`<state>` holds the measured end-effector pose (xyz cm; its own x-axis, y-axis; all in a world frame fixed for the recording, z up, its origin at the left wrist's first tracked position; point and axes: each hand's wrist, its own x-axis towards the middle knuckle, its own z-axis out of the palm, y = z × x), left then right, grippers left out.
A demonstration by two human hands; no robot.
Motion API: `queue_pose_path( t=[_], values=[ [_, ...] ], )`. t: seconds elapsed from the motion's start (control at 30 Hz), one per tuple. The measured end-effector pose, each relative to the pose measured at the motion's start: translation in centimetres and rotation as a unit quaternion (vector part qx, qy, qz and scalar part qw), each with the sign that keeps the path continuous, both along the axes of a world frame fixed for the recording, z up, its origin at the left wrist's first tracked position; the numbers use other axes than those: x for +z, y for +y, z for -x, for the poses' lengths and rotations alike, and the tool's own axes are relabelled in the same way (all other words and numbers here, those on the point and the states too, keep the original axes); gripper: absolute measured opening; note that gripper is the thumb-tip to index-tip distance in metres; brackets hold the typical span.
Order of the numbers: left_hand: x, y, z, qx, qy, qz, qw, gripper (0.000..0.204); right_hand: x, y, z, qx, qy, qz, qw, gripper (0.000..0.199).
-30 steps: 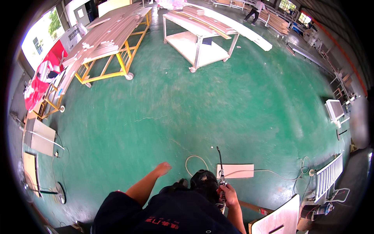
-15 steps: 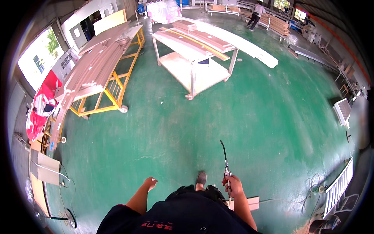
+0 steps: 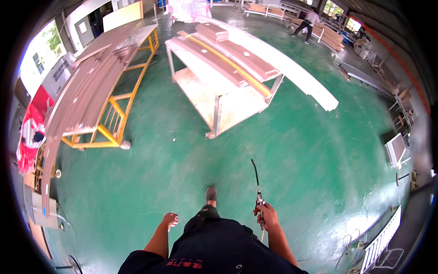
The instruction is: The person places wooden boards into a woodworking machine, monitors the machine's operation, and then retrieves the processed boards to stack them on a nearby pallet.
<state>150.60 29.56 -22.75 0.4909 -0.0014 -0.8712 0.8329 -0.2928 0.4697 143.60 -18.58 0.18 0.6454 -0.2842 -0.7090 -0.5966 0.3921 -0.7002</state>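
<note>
In my right hand (image 3: 268, 216) is an air gun (image 3: 259, 201) with a metal body, a red part near my fingers and a long, bent black nozzle pointing forward. A thin pale hose trails from its lower end. My left hand (image 3: 171, 220) hangs low over the floor with its fingers curled in; whatever they may hold is hidden. Ahead stands a metal trolley (image 3: 217, 114) with a lower shelf. On its top lie brown boards (image 3: 212, 57), a long yellow strip (image 3: 237, 67) and long white panels (image 3: 292, 62) that reach past its right side.
At the left, a yellow-framed rack (image 3: 117, 107) on wheels bears long brown boards (image 3: 86, 91). A white slatted frame (image 3: 382, 241) and loose cables lie at the lower right. A person (image 3: 309, 25) is beside stacked boards at the far right. Green floor (image 3: 182, 169) lies ahead of my foot.
The trolley and rack have come nearer as I walk forward. My foot has shifted left and ahead. The air gun stays in my right hand. The far person has changed stance.
</note>
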Motion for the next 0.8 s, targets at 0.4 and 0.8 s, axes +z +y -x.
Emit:
queue_pose_path(
  t=[0.4, 0.8],
  values=[
    [18.6, -35.7, -45.8, -0.122, -0.240, 0.222, 0.937, 0.031, 1.7, -8.7, -17.1, -0.166, 0.003, 0.023, 0.986, 0.011],
    [21.0, -60.8, -67.6, -0.114, -0.249, 0.225, 0.935, 0.046, 1.2, -22.2, -32.8, -0.266, 0.004, 0.040, 0.963, 0.007]
  ],
)
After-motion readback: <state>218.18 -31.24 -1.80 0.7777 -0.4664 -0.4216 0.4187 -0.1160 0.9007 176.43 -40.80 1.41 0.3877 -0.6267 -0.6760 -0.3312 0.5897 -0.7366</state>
